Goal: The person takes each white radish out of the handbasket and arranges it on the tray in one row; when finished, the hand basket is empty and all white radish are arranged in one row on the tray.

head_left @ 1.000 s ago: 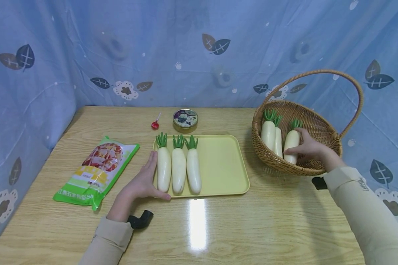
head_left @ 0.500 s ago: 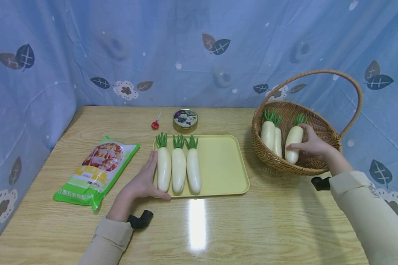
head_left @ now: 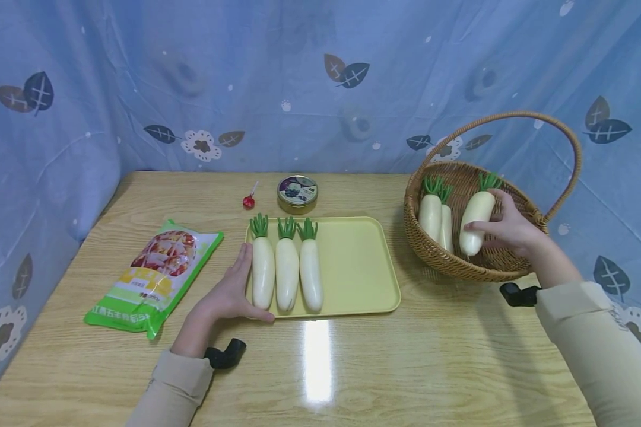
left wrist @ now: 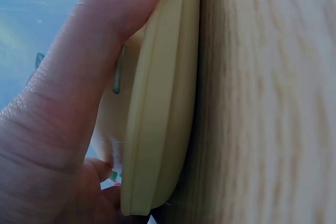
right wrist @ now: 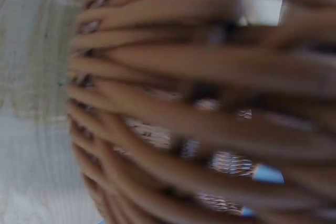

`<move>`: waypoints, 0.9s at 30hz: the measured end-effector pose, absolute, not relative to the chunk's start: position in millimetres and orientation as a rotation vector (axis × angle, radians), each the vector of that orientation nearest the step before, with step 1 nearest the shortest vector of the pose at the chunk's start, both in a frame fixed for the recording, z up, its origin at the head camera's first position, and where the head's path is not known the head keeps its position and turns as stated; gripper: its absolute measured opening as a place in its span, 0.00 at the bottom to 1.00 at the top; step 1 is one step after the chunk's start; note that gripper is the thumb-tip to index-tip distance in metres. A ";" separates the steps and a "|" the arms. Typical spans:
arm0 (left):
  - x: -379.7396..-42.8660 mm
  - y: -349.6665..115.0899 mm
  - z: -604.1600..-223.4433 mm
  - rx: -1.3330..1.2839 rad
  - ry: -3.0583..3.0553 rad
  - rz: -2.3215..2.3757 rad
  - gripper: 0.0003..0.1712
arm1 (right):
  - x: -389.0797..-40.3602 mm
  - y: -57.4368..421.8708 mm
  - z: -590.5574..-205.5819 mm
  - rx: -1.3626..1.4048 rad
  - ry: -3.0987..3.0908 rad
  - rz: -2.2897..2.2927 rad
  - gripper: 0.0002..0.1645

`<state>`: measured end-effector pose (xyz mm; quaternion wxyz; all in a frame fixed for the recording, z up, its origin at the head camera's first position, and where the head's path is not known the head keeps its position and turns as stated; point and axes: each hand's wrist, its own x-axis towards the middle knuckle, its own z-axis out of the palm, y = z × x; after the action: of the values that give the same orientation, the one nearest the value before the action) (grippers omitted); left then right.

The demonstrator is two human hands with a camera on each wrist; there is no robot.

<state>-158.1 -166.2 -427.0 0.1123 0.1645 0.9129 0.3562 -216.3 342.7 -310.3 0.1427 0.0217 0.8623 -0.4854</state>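
My right hand (head_left: 513, 227) holds a white radish (head_left: 476, 220) with green tops inside the wicker basket (head_left: 459, 267), thumb on one side and fingers on the other. The radish leans, its tip low near the basket's front wall. Two more white radishes (head_left: 430, 217) stand at the basket's left side. The right wrist view shows only the basket's weave (right wrist: 199, 77), hiding hand and radish. My left hand (head_left: 229, 296) rests against the left side of the yellow tray (head_left: 358, 267), fingers straight, thumb at its front corner. Three white radishes (head_left: 286, 276) lie side by side on the tray.
A green and white food bag (head_left: 155, 279) lies left of the tray. Behind the tray are a red lollipop (head_left: 248, 201) and a round tin (head_left: 297, 193). The basket's tall handle (head_left: 518, 114) arches over its opening. Blue curtain (head_left: 299, 89) borders the table.
My right hand has lifted the radish slightly up and to the right inside the basket, tilting it more. My left hand has stayed at the tray.
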 end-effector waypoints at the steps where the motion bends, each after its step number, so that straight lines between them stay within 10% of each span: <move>1: -158.0 -166.2 -426.7 0.483 2.678 1.046 0.87 | -215.9 342.4 -308.9 0.066 2.486 -1.411 0.60; 27: -158.9 -167.1 -430.5 0.512 2.694 1.030 0.86 | -193.6 316.3 -284.5 -0.041 2.551 -1.383 0.58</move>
<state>-158.9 -167.1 -430.5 0.1059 0.1736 0.9146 0.3495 -193.6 316.3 -284.5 0.1197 -0.0139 0.8727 -0.4731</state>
